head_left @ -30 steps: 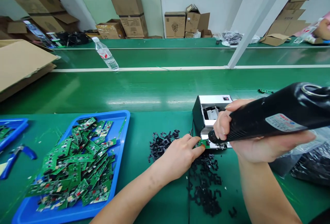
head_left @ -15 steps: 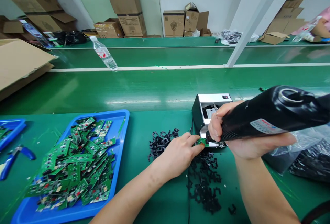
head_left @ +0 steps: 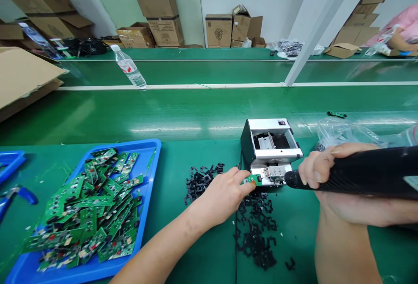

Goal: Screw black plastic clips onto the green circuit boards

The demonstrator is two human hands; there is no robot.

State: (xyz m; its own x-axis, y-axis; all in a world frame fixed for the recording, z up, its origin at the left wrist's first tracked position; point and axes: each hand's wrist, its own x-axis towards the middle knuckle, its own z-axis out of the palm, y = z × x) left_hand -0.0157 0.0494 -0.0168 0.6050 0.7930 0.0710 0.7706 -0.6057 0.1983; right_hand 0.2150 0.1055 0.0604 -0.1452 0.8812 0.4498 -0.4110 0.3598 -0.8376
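My left hand [head_left: 225, 194] pinches a small green circuit board [head_left: 252, 180] against the front of a silver screw feeder [head_left: 271, 144]. My right hand [head_left: 346, 188] is wrapped round a black electric screwdriver [head_left: 359, 174] that lies almost level, its tip at the feeder's front plate just right of the board. Black plastic clips [head_left: 257, 231] lie scattered on the green mat below both hands, with a second heap of clips [head_left: 202, 178] left of the feeder.
A blue tray [head_left: 150, 162] heaped with green circuit boards [head_left: 88, 205] sits at left; blue-handled pliers [head_left: 16, 197] lie beyond it. A water bottle [head_left: 129, 67] rests on the conveyor, a white post [head_left: 313, 27] rises behind. Cardboard boxes [head_left: 163, 18] line the wall. Another person's arm [head_left: 401, 35] shows far right.
The screwdriver has swung down from a raised slant to nearly level and pulled right, uncovering the feeder. My left hand stays pinched on the board.
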